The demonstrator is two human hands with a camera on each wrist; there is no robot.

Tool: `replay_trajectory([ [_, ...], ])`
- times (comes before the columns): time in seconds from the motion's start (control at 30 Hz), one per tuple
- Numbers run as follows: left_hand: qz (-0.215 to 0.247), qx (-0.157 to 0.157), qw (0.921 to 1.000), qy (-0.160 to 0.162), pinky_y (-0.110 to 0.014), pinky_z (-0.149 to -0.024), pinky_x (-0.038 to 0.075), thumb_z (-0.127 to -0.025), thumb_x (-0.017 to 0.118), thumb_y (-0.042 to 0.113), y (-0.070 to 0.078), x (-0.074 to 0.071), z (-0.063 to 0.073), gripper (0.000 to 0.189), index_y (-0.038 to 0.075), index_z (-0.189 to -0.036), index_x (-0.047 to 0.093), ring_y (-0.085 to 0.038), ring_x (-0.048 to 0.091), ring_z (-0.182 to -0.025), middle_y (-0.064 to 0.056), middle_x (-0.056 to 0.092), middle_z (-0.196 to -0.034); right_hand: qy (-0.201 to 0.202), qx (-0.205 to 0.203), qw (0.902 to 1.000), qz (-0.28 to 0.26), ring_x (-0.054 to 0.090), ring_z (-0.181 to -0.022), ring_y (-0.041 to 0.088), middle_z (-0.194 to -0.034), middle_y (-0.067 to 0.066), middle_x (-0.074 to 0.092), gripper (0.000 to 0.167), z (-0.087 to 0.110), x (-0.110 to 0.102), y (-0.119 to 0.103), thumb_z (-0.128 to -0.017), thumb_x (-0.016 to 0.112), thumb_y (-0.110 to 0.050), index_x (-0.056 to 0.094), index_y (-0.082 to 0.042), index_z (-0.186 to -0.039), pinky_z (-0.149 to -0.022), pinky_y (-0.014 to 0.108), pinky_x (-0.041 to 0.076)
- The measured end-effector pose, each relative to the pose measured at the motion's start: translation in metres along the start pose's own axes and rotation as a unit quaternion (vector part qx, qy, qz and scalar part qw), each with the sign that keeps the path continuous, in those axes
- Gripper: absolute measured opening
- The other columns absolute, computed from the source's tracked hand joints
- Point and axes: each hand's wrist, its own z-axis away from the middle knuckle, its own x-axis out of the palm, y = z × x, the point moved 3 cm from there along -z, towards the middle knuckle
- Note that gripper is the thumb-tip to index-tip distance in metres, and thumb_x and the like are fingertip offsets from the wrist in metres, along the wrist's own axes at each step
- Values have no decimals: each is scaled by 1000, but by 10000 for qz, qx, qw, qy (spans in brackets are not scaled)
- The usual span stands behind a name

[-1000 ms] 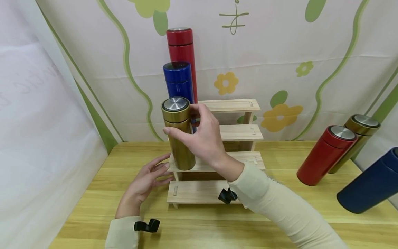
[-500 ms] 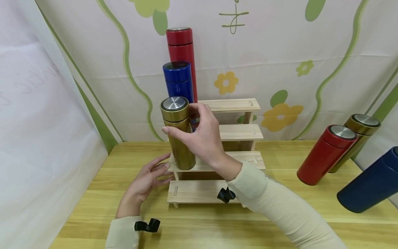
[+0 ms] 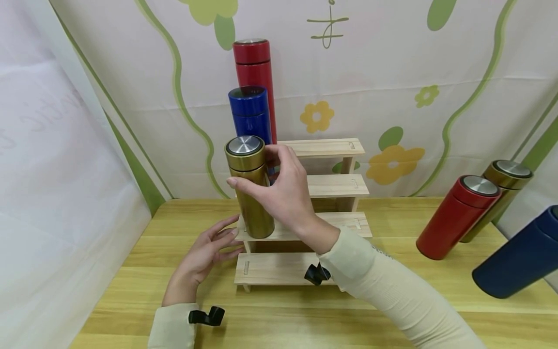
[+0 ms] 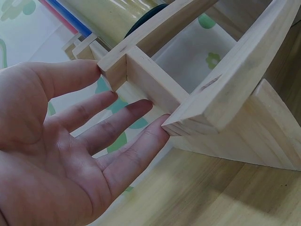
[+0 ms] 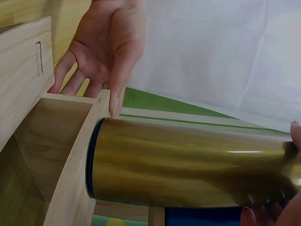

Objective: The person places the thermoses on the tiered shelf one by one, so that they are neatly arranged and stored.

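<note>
A gold thermos bottle (image 3: 255, 208) stands upright at the left end of the second step from the bottom of a wooden stepped rack (image 3: 322, 225). Curled around its upper half, my right hand (image 3: 289, 194) grips it with thumb in front and fingers behind. In the right wrist view, the base of the gold bottle (image 5: 188, 162) meets the step board. My left hand (image 3: 207, 254) touches the rack's left side with fairly straight fingers. The left wrist view shows the left thumb (image 4: 75, 80) against the step's end and fingertips along the side panel.
Behind the gold bottle, a blue bottle (image 3: 250, 111) and a red bottle (image 3: 254, 63) stand on the higher steps. To the right on the wooden table (image 3: 279, 320) are another red bottle (image 3: 457, 218), a gold bottle (image 3: 507, 177) and a dark blue bottle (image 3: 514, 261). A printed cloth (image 3: 279, 77) hangs behind.
Both hands, the gold bottle and the rack stay almost exactly where they were. The right hand and bottle have shifted a hair to the left since the earliest frame.
</note>
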Motion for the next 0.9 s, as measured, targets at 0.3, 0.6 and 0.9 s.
replay_trajectory([
  [0.3,-21,-10,10000,0,-41,-104,63,-112,61,26,-1,0,0,62,14,-168,38,-28,72,-123,-25,46,-163,38,57,10000,-24,60,-113,10,-125,-5,65,73,3,-10,-2,-80,96,-46,60,-18,-137,-89,44,62],
  [0.6,-5,-27,10000,16,-40,-104,63,-112,60,25,-2,0,0,61,14,-168,37,-28,71,-124,-26,46,-163,224,-10,9996,-155,65,-112,16,-123,0,69,74,14,-31,3,-80,98,-38,62,-12,-139,-89,39,62],
  [0.9,-21,-6,10000,54,-40,-104,63,-112,61,25,-2,0,-1,62,13,-168,37,-27,70,-122,-25,48,-161,581,-72,9983,-37,66,-110,12,-123,0,69,67,35,-64,15,-80,99,-24,63,-10,-135,-87,30,63],
])
